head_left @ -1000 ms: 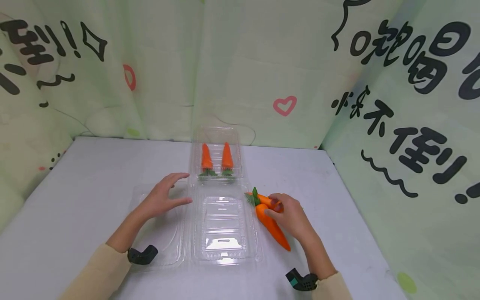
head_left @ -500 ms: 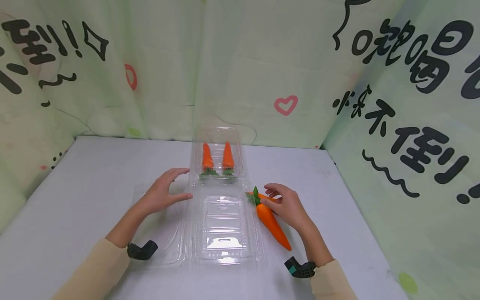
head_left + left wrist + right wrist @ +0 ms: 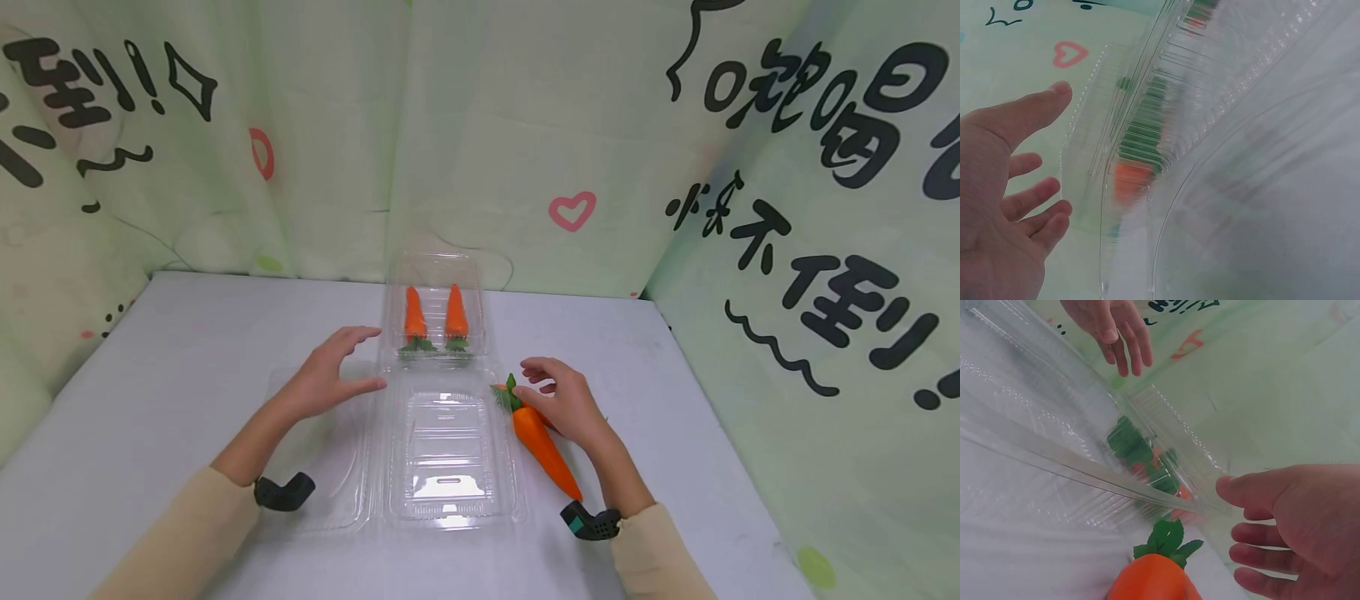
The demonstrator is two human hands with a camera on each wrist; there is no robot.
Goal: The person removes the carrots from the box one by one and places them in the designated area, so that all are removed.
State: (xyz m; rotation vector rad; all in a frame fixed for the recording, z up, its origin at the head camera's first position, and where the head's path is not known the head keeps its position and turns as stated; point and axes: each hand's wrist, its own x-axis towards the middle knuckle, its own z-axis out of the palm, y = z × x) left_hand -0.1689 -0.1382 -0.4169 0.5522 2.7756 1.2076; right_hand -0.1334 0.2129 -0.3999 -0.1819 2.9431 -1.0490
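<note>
An opened clear plastic clamshell box point(image 3: 450, 450) lies mid-table, and two small toy carrots point(image 3: 456, 312) rest in its far part. My left hand point(image 3: 326, 379) hovers at the box's left side, fingers relaxed and apart, holding nothing. To the right of the box lies a large orange carrot point(image 3: 546, 454) with green leaves; a thinner carrot point(image 3: 499, 387) beside it is mostly hidden behind my right hand point(image 3: 562, 400). That hand is over the carrots' leafy end with loosely bent fingers. In the right wrist view its fingers and thumb stand apart with nothing between them, beyond the large carrot point(image 3: 1154, 581).
Another clear plastic piece point(image 3: 322, 479) lies flat left of the box, under my left forearm. The white table point(image 3: 187, 358) ends at a pale green curtain point(image 3: 480, 125) behind and at the right. Each wrist carries a black camera mount point(image 3: 285, 492).
My right hand has drawn away from the thinner carrot's body, moving up and left toward the leafy end. My left hand has risen slightly. The carrots and the box stay where they were.
</note>
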